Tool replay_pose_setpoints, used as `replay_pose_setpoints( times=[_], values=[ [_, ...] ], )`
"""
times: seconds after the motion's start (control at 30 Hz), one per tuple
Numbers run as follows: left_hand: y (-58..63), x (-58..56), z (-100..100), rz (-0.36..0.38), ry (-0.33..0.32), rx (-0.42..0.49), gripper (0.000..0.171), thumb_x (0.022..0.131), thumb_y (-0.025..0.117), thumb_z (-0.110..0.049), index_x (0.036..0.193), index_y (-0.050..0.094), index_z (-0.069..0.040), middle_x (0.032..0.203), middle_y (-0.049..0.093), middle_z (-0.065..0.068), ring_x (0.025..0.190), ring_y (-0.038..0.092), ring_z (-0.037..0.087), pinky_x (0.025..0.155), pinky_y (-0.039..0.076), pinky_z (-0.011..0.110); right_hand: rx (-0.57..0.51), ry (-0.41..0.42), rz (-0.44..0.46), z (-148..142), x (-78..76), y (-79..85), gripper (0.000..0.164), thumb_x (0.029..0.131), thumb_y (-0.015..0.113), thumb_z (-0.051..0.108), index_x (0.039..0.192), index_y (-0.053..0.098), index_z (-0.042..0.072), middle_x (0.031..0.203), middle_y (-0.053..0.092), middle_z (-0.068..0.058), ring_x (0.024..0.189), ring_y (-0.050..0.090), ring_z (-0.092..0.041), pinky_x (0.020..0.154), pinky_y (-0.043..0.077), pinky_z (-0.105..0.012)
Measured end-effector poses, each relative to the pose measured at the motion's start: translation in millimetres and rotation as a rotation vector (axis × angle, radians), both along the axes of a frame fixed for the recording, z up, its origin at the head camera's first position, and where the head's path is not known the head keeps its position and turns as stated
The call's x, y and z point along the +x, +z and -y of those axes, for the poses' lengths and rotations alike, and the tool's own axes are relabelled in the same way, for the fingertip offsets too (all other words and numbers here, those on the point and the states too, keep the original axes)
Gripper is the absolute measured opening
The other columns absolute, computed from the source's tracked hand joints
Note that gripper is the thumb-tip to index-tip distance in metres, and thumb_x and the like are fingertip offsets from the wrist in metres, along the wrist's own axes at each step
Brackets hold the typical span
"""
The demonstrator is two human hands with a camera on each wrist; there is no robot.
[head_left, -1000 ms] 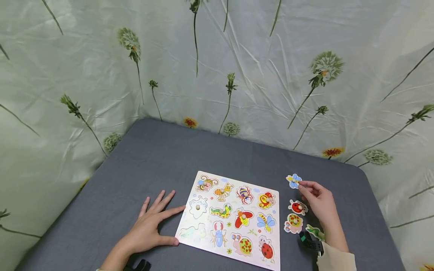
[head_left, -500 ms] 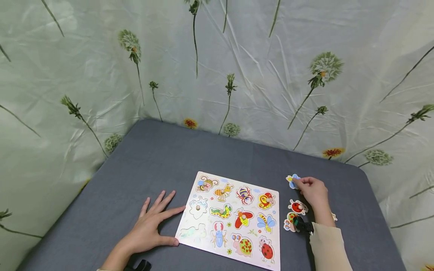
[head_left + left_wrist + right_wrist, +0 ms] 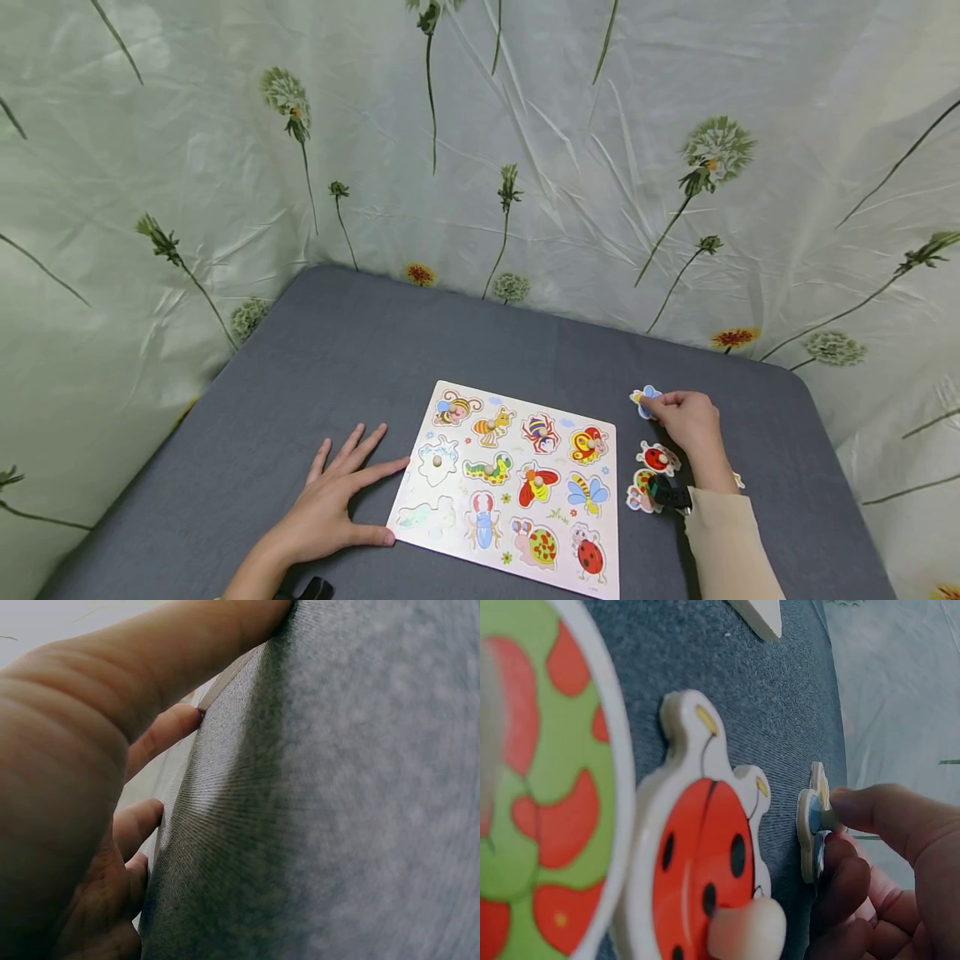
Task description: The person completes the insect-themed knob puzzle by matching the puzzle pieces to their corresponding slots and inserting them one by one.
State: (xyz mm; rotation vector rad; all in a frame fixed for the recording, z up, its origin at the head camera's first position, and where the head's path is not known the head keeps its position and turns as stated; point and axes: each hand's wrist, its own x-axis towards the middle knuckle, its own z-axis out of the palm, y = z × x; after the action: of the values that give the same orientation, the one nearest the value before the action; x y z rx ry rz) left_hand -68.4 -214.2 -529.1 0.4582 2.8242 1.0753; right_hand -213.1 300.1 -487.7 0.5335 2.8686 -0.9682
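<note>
Between thumb and fingers, my right hand point(image 3: 690, 421) pinches the knob of a blue-winged insect puzzle piece point(image 3: 643, 400). In the right wrist view that piece point(image 3: 815, 814) stands close over the cloth, its knob mostly covered by the fingertips. My left hand point(image 3: 322, 508) lies with fingers spread on the table; its thumb and index finger touch the left edge of the puzzle board point(image 3: 609, 533). Several knobbed insect pieces sit in the board, and other outlines are bare pictures.
Nearer me than the right hand lie a ladybug piece point(image 3: 657, 458) and a snail piece point(image 3: 641, 492), partly under the wrist strap. Another piece point(image 3: 738, 480) is mostly hidden by the right forearm. A flower-printed curtain point(image 3: 480, 125) hangs behind the grey table point(image 3: 420, 333).
My right hand has moved left from the insect piece's edge onto its knob and pinches it. The right sleeve now covers most of the green piece. My left hand has stayed in place.
</note>
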Motion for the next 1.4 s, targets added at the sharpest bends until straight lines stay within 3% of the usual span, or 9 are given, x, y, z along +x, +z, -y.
replay_pose_setpoints(
  times=[0.33,0.7,1.07,1.2,1.4],
  values=[
    [-0.7,0.0,0,-0.009,-0.003,-0.005,0.093,0.066,0.089,-0.073,0.150,0.060,-0.047,0.178,0.030,0.004,0.166,0.017,0.046,0.126,0.000,0.073,0.052,0.065,-0.015,2,-2.3,3.1,0.030,0.092,0.073,0.028,0.095,0.077,-0.002,0.083,0.073,-0.012,0.080,0.060,-0.027,0.065,0.041,-0.031],
    [-0.1,0.6,1,-0.009,0.000,-0.005,0.093,0.066,0.089,-0.073,0.151,0.060,-0.047,0.178,0.030,0.004,0.166,0.017,0.045,0.128,-0.004,0.068,0.008,0.102,0.043,-2,-1.2,3.8,0.038,0.097,0.075,0.034,0.102,0.076,-0.003,0.076,0.068,-0.003,0.072,0.058,-0.016,0.067,0.043,-0.031],
    [0.1,1.3,0,-0.022,-0.003,0.004,0.092,0.066,0.088,-0.074,0.150,0.060,-0.047,0.178,0.031,0.004,0.166,0.018,0.045,0.128,-0.004,0.066,-0.001,0.273,0.113,-9,-1.5,14.1,0.025,0.097,0.074,0.020,0.099,0.073,-0.004,0.079,0.070,-0.005,0.072,0.060,-0.016,0.065,0.050,-0.029],
    [-0.9,1.0,0,-0.027,-0.001,0.003,0.093,0.066,0.089,-0.073,0.151,0.060,-0.047,0.178,0.031,0.004,0.166,0.018,0.045,0.130,-0.006,0.063,-0.065,0.300,0.144,-15,-1.5,14.6,0.025,0.098,0.076,0.019,0.104,0.072,-0.005,0.083,0.074,-0.003,0.073,0.065,-0.013,0.064,0.056,-0.028],
    [-0.3,0.3,0,-0.011,0.000,0.004,0.094,0.065,0.088,-0.073,0.151,0.059,-0.048,0.179,0.030,0.003,0.166,0.017,0.045,0.129,-0.006,0.065,-0.299,0.287,0.187,-24,-0.5,7.1,0.038,0.103,0.074,0.021,0.124,0.069,-0.010,0.088,0.077,0.001,0.078,0.069,-0.008,0.067,0.059,-0.025]
  ],
)
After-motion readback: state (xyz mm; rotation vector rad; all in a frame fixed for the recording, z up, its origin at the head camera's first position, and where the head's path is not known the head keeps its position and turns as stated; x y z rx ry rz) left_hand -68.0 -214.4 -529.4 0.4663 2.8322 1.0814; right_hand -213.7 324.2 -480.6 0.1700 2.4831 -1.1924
